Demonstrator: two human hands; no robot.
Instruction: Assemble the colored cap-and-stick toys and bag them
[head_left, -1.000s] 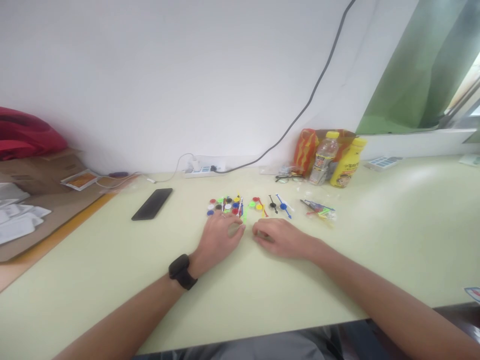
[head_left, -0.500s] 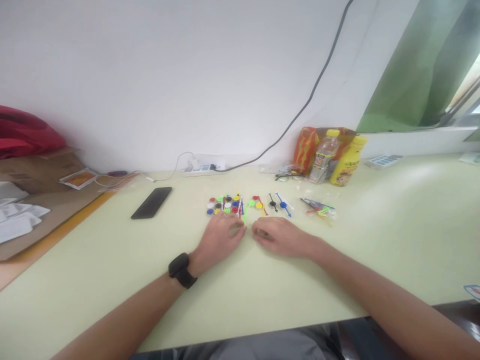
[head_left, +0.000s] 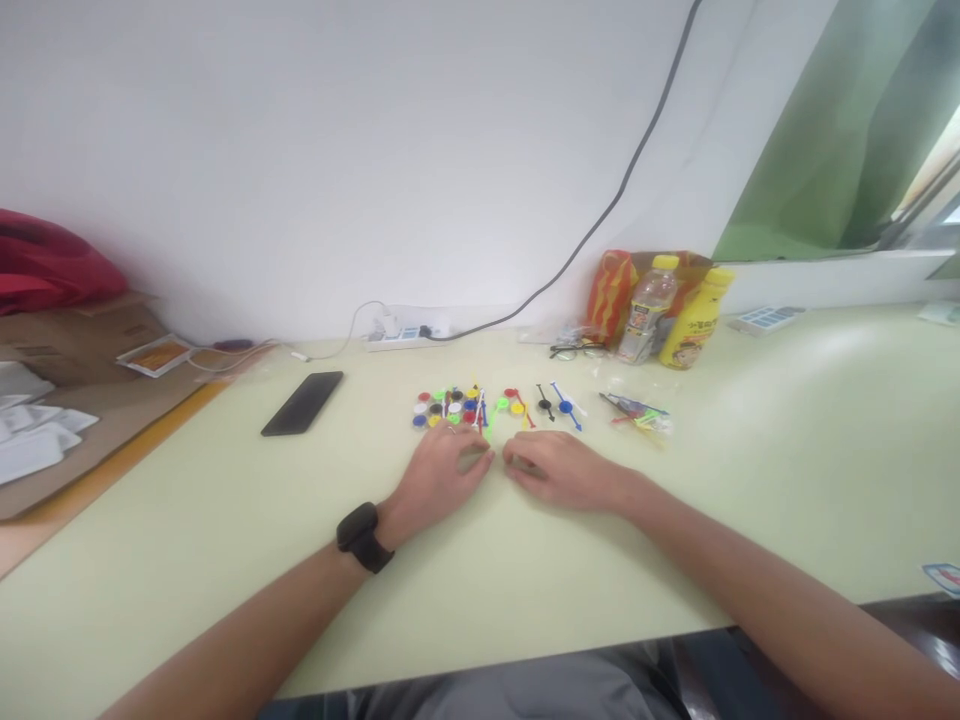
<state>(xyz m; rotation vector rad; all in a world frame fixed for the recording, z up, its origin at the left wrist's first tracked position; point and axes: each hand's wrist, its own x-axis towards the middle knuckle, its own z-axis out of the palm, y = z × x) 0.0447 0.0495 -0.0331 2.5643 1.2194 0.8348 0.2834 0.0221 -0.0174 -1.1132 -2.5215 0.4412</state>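
My left hand (head_left: 435,472), with a black watch on its wrist, rests on the table with thumb and forefinger pinched together. Anything in the pinch is too small to make out. Just to its right, my right hand (head_left: 562,472) is curled, its fingertips together and facing the left ones across a small gap. Whatever it may hold is hidden. Small colourful discs and arrow spinners lie in a cluster beyond my left hand, among them a white disc (head_left: 455,408). Past the right hand are a green spinner (head_left: 501,405), a yellow disc (head_left: 517,409), a black arrow spinner (head_left: 545,404) and a blue arrow spinner (head_left: 566,407).
Loose coloured arrows (head_left: 637,412) lie to the right. A black phone (head_left: 303,404) is on the left. At the back stand a clear bottle (head_left: 648,312), a yellow bottle (head_left: 694,325), glasses (head_left: 576,352) and a power strip (head_left: 405,338). Cardboard (head_left: 90,345) fills the far left.
Both hands keep nearly the same place and pose. The whole view has shifted very slightly; nothing on the table has visibly moved.
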